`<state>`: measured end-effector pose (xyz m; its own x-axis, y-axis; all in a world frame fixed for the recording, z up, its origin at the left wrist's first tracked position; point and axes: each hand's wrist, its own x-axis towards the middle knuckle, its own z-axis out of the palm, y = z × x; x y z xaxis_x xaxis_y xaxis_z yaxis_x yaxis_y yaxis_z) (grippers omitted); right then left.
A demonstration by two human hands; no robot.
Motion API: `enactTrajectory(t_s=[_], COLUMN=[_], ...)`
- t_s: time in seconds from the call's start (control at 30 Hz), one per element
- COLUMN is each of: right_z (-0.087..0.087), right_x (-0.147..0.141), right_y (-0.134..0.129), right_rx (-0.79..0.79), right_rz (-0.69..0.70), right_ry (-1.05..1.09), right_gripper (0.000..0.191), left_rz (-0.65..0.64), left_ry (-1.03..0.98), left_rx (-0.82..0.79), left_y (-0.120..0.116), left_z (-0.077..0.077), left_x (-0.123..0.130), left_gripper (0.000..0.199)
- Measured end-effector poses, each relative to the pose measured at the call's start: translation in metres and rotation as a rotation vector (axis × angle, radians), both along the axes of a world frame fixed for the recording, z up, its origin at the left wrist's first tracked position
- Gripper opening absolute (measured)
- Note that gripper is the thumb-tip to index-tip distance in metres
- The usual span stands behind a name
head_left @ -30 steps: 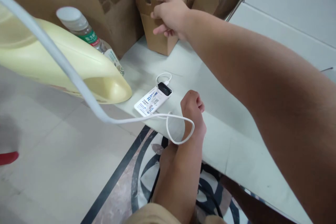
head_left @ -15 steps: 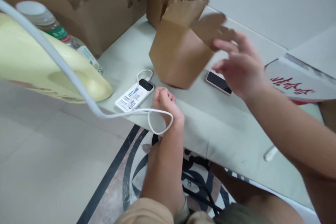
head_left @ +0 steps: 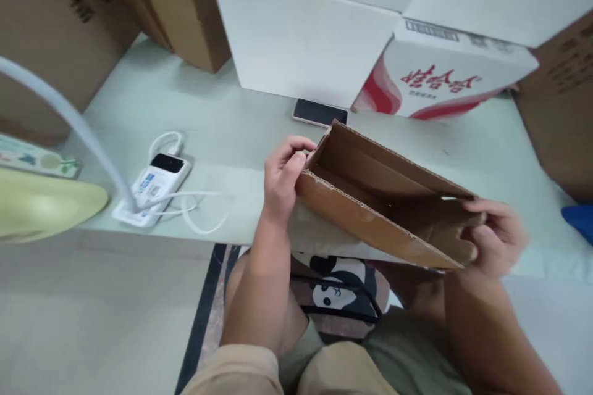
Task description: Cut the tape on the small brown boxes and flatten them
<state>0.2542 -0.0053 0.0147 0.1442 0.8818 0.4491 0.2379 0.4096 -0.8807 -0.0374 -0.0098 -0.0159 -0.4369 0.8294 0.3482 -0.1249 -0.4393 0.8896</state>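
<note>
Even, coolish light, medium bright. My right hand smears a bit; my left hand reads sharper. Cardboard box goes dark inside. Soft sheen on yellow object, far left. Wide-angle stretch toward edges; red lettering soft.

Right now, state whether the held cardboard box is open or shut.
Open: the cardboard box, held by the left hand and right hand, shows its uncovered inside.
</note>
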Motion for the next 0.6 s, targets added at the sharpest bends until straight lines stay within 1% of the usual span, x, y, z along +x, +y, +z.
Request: enactTrajectory(t_s=[0.03,0.1,0.2,0.27,0.37,0.43,0.5,0.6], right_z=[-0.008,-0.020,-0.031,-0.037,-0.049,-0.057,-0.062,-0.063], right_x=[0.002,0.008,0.024,0.034,0.041,0.042,0.042,0.042], right_y=[0.002,0.009,0.021,0.026,0.030,0.032,0.033,0.035], right_rx=[0.074,0.195,0.270,0.240,0.130,0.044,-0.005,0.016], right_rz=[0.014,0.041,0.013,0.023,0.094,0.133,0.153,0.192], right_ry=[-0.010,-0.083,-0.215,-0.202,-0.093,-0.021,0.033,0.074], right_gripper=[0.023,0.024,0.029,0.033,0.041,0.044,0.046,0.044], left_rz=[-0.008,0.026,0.070,0.058,0.074,0.136,0.223,0.329], left_ry=[0.049,0.164,0.360,0.412,0.374,0.369,0.387,0.360], left_rx=[0.038,0.135,0.243,0.275,0.313,0.358,0.416,0.469], left_y=[0.003,0.008,0.014,0.015,0.017,0.018,0.021,0.023], left_z=[-0.002,-0.006,-0.011,-0.012,-0.012,-0.011,-0.008,-0.004], left_x=[0.006,0.017,0.030,0.040,0.057,0.067,0.075,0.085], left_gripper=[0.036,0.038,0.038,0.037,0.032,0.030,0.031,0.035])
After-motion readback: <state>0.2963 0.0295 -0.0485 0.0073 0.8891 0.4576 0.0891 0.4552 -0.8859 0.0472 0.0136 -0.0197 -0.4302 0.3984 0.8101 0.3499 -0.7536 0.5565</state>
